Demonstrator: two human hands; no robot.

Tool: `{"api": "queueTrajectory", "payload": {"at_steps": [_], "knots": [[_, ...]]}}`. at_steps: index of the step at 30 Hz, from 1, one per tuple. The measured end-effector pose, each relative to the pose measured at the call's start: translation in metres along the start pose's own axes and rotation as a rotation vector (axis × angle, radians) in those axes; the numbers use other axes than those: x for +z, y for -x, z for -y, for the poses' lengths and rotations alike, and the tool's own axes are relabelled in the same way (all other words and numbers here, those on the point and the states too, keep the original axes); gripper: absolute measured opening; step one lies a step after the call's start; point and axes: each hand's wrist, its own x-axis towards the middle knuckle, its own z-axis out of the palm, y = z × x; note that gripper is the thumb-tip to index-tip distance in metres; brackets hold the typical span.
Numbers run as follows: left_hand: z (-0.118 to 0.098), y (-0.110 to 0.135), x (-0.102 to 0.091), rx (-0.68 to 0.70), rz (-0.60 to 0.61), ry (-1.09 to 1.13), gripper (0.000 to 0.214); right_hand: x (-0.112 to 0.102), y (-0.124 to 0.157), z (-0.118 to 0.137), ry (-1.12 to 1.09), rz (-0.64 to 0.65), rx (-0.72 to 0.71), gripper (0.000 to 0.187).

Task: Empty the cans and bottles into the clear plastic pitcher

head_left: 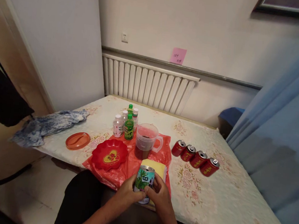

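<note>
Between my two hands is a blue-green drink can (144, 180), upright at the table's front edge. My left hand (128, 191) wraps its left side, and my right hand (160, 194) grips the right side with the thumb across the front. Just behind the can lies a folded yellow cloth (160, 168). Beyond that stands a clear plastic measuring jug (146, 143) with dark liquid in it and its handle to the right. A red scalloped plate (98, 156) sits to the left on a red plastic sheet (130, 170).
Several red cans (198, 159) stand in a row on the right. Behind the plate are several bottles, including a green one (129, 128). An orange lid (78, 141) and a blue-white cloth (50, 127) lie at left on the flowered tablecloth (225, 200). A blue curtain (285, 104) hangs at right.
</note>
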Motion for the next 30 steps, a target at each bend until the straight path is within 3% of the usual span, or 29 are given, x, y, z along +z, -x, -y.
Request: {"api": "queueTrajectory", "payload": {"at_steps": [6,14,26,30], "knots": [[-0.002,0.000,-0.002,-0.053,0.136,0.158,0.063,-0.005,-0.002,-0.002,0.034,-0.027,0.029,0.067],[-0.014,0.006,-0.002,-0.045,0.085,0.192,0.062,-0.007,-0.002,-0.006,0.009,-0.021,0.042,0.067],[-0.008,0.012,-0.003,-0.011,0.174,0.378,0.053,0.006,0.004,0.009,0.130,-0.144,0.030,0.063],[-0.007,0.010,-0.004,-0.008,0.182,0.416,0.058,0.004,0.003,0.007,0.138,-0.113,0.035,0.062]]}}
